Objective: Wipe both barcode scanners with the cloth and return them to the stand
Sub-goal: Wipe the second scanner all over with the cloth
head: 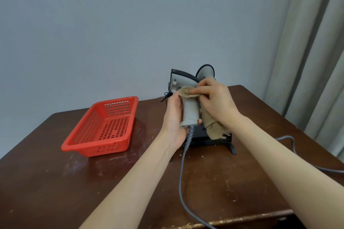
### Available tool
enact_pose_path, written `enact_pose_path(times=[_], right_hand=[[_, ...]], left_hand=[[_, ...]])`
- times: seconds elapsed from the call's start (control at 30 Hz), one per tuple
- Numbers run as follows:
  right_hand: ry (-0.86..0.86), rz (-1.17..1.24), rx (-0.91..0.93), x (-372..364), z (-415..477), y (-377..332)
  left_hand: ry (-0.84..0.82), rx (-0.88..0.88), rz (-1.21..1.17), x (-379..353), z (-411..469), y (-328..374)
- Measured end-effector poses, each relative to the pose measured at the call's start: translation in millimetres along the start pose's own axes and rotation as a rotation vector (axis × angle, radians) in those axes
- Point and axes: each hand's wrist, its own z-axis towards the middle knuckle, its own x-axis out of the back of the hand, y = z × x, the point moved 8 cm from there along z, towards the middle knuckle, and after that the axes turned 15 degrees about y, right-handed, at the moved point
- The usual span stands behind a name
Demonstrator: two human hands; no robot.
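My left hand [174,117] grips the handle of a grey barcode scanner [188,98], held upright above the table with its head pointing left. My right hand [216,100] pinches a tan cloth [212,126] and presses part of it against the scanner's neck; the rest of the cloth hangs down to the right. A second grey scanner [205,71] stands behind my hands, only its head showing. The black stand [214,140] sits on the table below, partly hidden by the cloth and my hands.
A red perforated plastic basket [104,128] lies on the brown wooden table [55,182] to the left. A grey cable [181,182] runs from the held scanner to the table's front edge; another cable [290,139] trails right. Curtains [316,52] hang at the right.
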Motion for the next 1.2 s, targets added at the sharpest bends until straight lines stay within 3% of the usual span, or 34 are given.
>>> enact_pose_path(times=[0.23,0.43,0.67,0.83,0.9,1.07,1.2], right_hand=[[-0.222,0.065,0.171,-11.6,-44.9,-25.0],[-0.008,0.032,-0.004,-4.2,-15.4,0.2],[-0.240,0.108,0.085,-8.3,-41.0,-20.4],[-0.023,0.016,-0.067,-1.0,-14.8,3.3],[-0.031,0.021,-0.047,-2.1,-17.0,0.1],[-0.260,0.105,0.136,-8.2,-46.8,-24.9],[-0.095,0.048,0.045,-2.4,-19.7,-6.3]], left_hand=[[0.115,0.083,-0.126,19.0,9.0,-0.4],[0.159,0.191,-0.228,13.3,5.9,-9.2],[0.258,0.275,-0.269,29.0,10.9,-12.1],[0.253,0.259,-0.302,19.3,8.4,-15.2],[0.240,0.246,-0.302,18.4,9.7,-11.8],[0.231,0.285,-0.223,24.8,8.5,-15.2],[0.228,0.266,-0.256,20.1,11.2,-20.4]])
